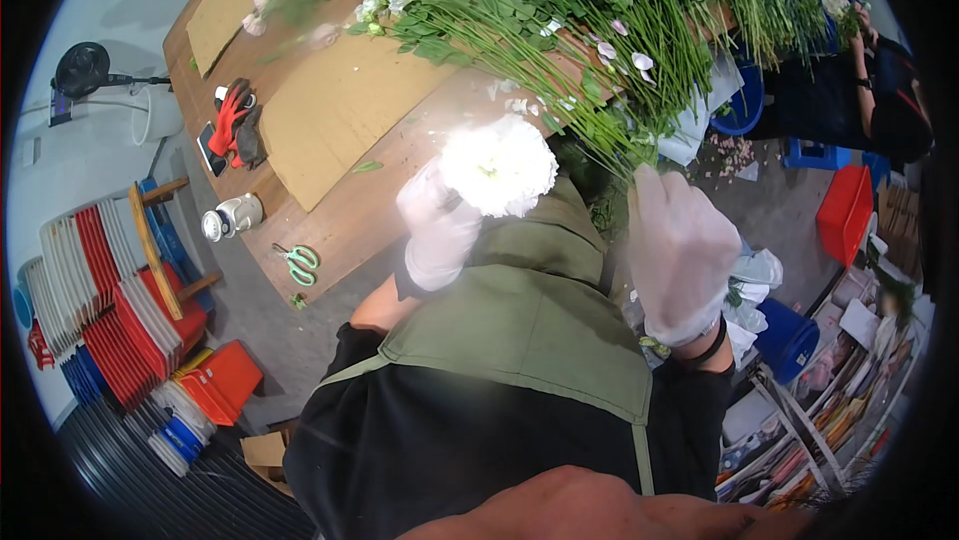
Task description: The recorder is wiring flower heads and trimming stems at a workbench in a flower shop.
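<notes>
1. Fingers of the left hand (pixel 440 225), in a pale glove, are closed in behind a full white flower (pixel 499 165), seemingly holding it just under the head; the glove and bloom hide the exact grip.
2. That flower is held up in front of the olive apron (pixel 519 325), at the near edge of the wooden surface (pixel 350 220), with its bright, washed-out face turned upward.
3. On the right hand (pixel 679 250), also gloved, the fingers are bunched narrow beside the lower ends of the long green stems (pixel 599 105). Whether they grip one, or the flower's own stem, I cannot tell.
4. Those stems lie fanned over the surface, beyond the cardboard (pixel 340 105); green-handled shears (pixel 300 262) rest near the left corner, untouched.
5. Step in hand, as I judge it: handling one bloom and its stem, perhaps tidying or sorting it.
6. Next move probably calls for a light left hold that spares the petals, while the right fingers keep clear of neighbouring stems.
</notes>
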### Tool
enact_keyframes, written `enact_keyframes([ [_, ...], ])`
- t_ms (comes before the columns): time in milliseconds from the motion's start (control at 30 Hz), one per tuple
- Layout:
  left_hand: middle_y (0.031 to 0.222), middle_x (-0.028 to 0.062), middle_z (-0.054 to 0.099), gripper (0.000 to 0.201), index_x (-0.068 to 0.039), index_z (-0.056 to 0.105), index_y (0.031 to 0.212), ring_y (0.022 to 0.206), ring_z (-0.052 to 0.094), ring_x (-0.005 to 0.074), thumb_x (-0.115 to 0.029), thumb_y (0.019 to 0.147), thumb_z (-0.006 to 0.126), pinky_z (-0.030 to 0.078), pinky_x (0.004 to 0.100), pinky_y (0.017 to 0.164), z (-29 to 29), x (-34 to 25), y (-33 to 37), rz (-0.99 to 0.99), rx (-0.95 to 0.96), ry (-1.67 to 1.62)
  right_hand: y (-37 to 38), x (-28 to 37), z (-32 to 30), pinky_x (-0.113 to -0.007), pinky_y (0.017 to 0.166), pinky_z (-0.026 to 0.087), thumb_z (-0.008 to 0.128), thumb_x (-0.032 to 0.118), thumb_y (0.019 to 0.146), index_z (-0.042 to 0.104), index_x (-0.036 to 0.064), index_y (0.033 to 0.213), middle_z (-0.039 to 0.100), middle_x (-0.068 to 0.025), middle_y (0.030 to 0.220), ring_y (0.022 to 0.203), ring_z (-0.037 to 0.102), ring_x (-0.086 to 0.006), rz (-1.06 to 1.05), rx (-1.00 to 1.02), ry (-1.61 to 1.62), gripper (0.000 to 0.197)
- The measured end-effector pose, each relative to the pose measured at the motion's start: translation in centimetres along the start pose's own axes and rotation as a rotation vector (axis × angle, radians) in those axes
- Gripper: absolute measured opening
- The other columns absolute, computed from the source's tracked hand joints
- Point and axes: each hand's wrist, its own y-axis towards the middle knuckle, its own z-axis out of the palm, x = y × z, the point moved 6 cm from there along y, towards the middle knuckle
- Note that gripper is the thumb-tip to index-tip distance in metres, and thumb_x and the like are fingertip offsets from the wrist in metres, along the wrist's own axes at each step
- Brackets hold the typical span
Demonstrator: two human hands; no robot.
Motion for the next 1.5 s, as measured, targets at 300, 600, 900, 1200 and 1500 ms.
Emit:
enact_keyframes([
  [300, 0.109, 0.0133, 0.076, 0.025, 0.005, 0.073, 0.111, 0.098, 0.072, 0.0206, -0.008, 0.090, 0.080, 0.054, 0.0361, 0.095, 2.2, -0.8, 0.3, -0.017, 0.138, -0.077, 0.8, 2.3, 0.7, -0.034, 0.052, 0.049, 0.067, 0.011, 0.085, 0.065, 0.0096, 0.092, 0.054, -0.0043, 0.073, 0.064, 0.061, -0.0218, -0.140, 0.112, 0.115, 0.007],
  [600, 0.102, 0.0127, 0.075, 0.026, 0.001, 0.072, 0.109, 0.090, 0.071, 0.0229, -0.007, 0.086, 0.079, 0.056, 0.0355, 0.084, 0.6, -0.3, 0.8, 0.200, 0.067, 0.179, -0.5, -0.5, -3.8, -0.035, 0.052, 0.046, 0.080, 0.006, 0.080, 0.073, 0.0095, 0.108, 0.060, -0.0037, 0.077, 0.061, 0.058, -0.0215, 0.003, -0.203, 0.345, 0.029],
  [900, 0.088, 0.0142, 0.072, 0.029, -0.004, 0.074, 0.107, 0.072, 0.067, 0.0334, -0.013, 0.080, 0.078, 0.054, 0.0405, 0.065, 1.0, -1.9, 1.0, 0.347, 0.019, 0.283, -0.2, 2.0, -2.1, -0.032, 0.049, 0.042, 0.071, 0.007, 0.073, 0.072, 0.0068, 0.104, 0.053, -0.0019, 0.074, 0.059, 0.054, -0.0181, -0.166, -0.065, 0.265, 0.031],
  [1200, 0.106, 0.0139, 0.077, 0.025, 0.001, 0.073, 0.105, 0.092, 0.074, 0.0251, -0.010, 0.084, 0.079, 0.058, 0.0350, 0.084, 0.6, 0.5, 0.3, 0.020, 0.049, -0.081, -0.6, 3.4, -1.1, -0.031, 0.046, 0.041, 0.072, 0.007, 0.080, 0.071, 0.0068, 0.099, 0.049, -0.0025, 0.071, 0.057, 0.053, -0.0169, -0.222, 0.037, 0.247, 0.018],
  [1500, 0.110, 0.0140, 0.077, 0.033, -0.001, 0.075, 0.113, 0.093, 0.074, 0.0256, -0.013, 0.083, 0.082, 0.057, 0.0351, 0.086, 0.9, -0.9, 1.0, 0.113, 0.056, 0.001, 0.0, 2.6, -3.3, -0.031, 0.046, 0.039, 0.073, 0.006, 0.078, 0.072, 0.0046, 0.105, 0.048, -0.0025, 0.071, 0.057, 0.050, -0.0165, -0.215, -0.118, 0.195, 0.027],
])
